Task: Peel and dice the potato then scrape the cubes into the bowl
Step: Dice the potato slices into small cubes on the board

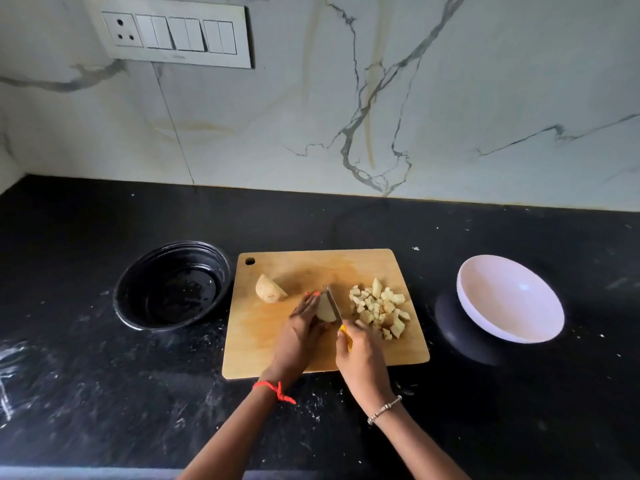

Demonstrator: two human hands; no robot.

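A wooden cutting board (301,271) lies on the black counter. My left hand (301,327) presses a peeled potato piece (325,311) down on the board's middle. My right hand (360,362) grips a yellow-handled knife (334,303), its blade resting against the right side of that piece. A pile of several potato cubes (379,308) sits on the board's right part. Another potato wedge (268,289) lies apart at the board's left. A white bowl (509,299), with nothing in it, stands to the right of the board.
A black round container (173,285) stands left of the board. A dark lid or base (457,327) lies under the white bowl's near side. The marble wall with a switch panel (173,32) rises behind the counter (104,393).
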